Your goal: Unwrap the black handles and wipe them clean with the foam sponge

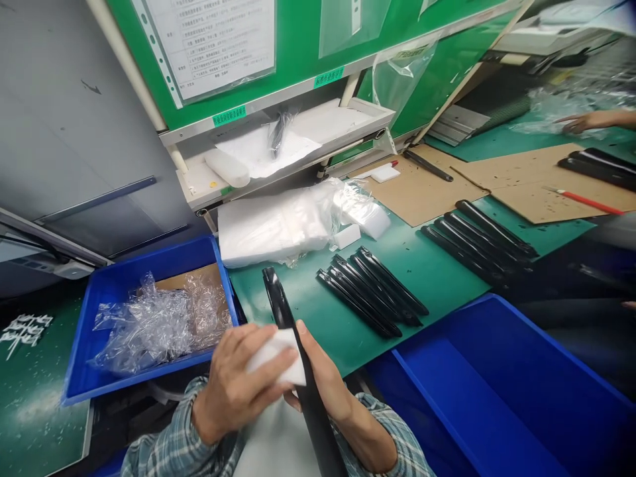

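Note:
A long glossy black plastic part point(311, 404) slants up from my lap, its far end over the green table edge. My right hand point(322, 377) is closed around its middle from the right side. In my left hand point(243, 377) is a white sponge block point(281, 354), pressed against the left side of the black part. The fingers of my left hand wrap over the block, and its lower edge is partly hidden. Just beyond, a row of several similar black parts point(372, 291) lies on the green tabletop point(278, 278).
At left stands a blue bin point(149, 387) with crumpled clear plastic bags point(149, 324). An empty-looking blue bin point(477, 391) sits at lower right. White foam sheets point(268, 228) lie under the shelf point(358, 122). More black parts point(477, 242) lie rightward, near a co-worker's hand point(586, 122).

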The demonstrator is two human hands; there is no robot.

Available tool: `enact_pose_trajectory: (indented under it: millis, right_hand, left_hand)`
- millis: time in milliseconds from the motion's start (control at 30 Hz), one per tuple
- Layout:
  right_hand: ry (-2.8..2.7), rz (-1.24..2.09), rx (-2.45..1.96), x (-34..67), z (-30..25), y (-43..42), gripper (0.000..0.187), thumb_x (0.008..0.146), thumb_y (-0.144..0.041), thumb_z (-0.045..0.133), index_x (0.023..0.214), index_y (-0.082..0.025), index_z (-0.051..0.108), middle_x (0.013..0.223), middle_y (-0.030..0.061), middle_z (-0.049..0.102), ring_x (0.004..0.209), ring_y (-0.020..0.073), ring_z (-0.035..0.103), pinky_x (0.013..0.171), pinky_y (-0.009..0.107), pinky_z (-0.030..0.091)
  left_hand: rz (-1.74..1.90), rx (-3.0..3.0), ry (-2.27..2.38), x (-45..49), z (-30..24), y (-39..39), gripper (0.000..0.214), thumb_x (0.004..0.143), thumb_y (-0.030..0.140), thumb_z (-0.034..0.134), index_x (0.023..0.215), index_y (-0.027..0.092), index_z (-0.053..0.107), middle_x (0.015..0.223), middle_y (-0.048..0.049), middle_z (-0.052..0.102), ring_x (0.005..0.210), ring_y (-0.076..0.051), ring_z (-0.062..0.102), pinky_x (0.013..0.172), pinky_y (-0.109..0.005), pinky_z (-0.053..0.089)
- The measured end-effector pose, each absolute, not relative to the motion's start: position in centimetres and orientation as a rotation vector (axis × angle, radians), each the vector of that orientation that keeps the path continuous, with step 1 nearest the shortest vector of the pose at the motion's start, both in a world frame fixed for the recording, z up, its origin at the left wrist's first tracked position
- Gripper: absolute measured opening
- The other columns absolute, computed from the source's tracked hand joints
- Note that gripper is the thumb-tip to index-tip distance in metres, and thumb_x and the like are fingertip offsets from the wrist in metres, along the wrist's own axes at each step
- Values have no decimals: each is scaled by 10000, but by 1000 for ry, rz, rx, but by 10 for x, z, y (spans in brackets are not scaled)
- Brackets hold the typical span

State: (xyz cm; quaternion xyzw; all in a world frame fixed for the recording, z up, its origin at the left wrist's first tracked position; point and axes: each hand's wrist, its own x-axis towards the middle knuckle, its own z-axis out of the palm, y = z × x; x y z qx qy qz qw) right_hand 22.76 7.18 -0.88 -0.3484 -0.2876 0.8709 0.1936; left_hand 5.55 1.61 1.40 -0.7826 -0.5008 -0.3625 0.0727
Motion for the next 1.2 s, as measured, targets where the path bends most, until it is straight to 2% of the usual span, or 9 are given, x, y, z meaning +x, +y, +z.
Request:
enact_pose_trajectory:
  millis: [167, 400, 767, 900, 1000, 1200]
  right_hand:
    - [-819, 2427, -975, 228, -6, 71, 835, 834, -1029, 524, 663, -213, 561, 490, -10, 483, 370, 120, 440, 360, 262, 336]
    - [-855, 2425, -973, 230, -2, 71, 847, 824, -1044, 514, 692, -211, 582, 494, -18, 487, 361, 116, 437, 345, 254, 335]
    - [-887, 2444, -909, 231, -7, 70, 820, 871, -1013, 493, 731, -210, 576, 502, -31, 491, 349, 113, 434, 350, 253, 357]
    - [-914, 2449, -921, 232, -9, 69, 844, 901, -1009, 427, 712, -203, 591, 503, -10, 511, 355, 118, 449, 346, 250, 352]
    - [-900, 2447, -933, 231, -11, 69, 856, 888, -1024, 419, 649, -213, 550, 490, -15, 478, 341, 114, 435, 335, 252, 332]
    - [-877, 2463, -953, 231, -10, 70, 852, 853, -1042, 456, 720, -210, 582, 483, -31, 472, 352, 121, 447, 346, 249, 353]
  left_hand:
    - [-1087, -2345, -1515, 54, 13, 14, 350, 1145, 365, 547, 1405, 236, 744, 1376, -155, 704, 1203, -288, 677, 986, -423, 563]
    - [-1073, -2351, -1448, 54, 22, 13, 324, 1148, 351, 540, 1312, 197, 774, 1365, -158, 690, 1216, -286, 668, 1006, -411, 546]
    - [-1077, -2310, -1446, 54, 18, 11, 310, 1155, 318, 538, 1339, 193, 754, 1384, -160, 659, 1230, -296, 645, 1017, -429, 525]
    - [-1083, -2318, -1442, 57, 19, 12, 323, 1165, 336, 511, 1316, 201, 763, 1355, -153, 683, 1193, -281, 671, 985, -412, 534]
    - [-1079, -2254, -1477, 59, 18, 13, 312, 1155, 331, 535, 1326, 202, 762, 1366, -157, 688, 1217, -290, 675, 1003, -419, 533]
    - [-1054, -2259, -1467, 58, 17, 12, 309, 1154, 320, 534, 1335, 201, 754, 1362, -159, 689, 1211, -289, 670, 998, -426, 543]
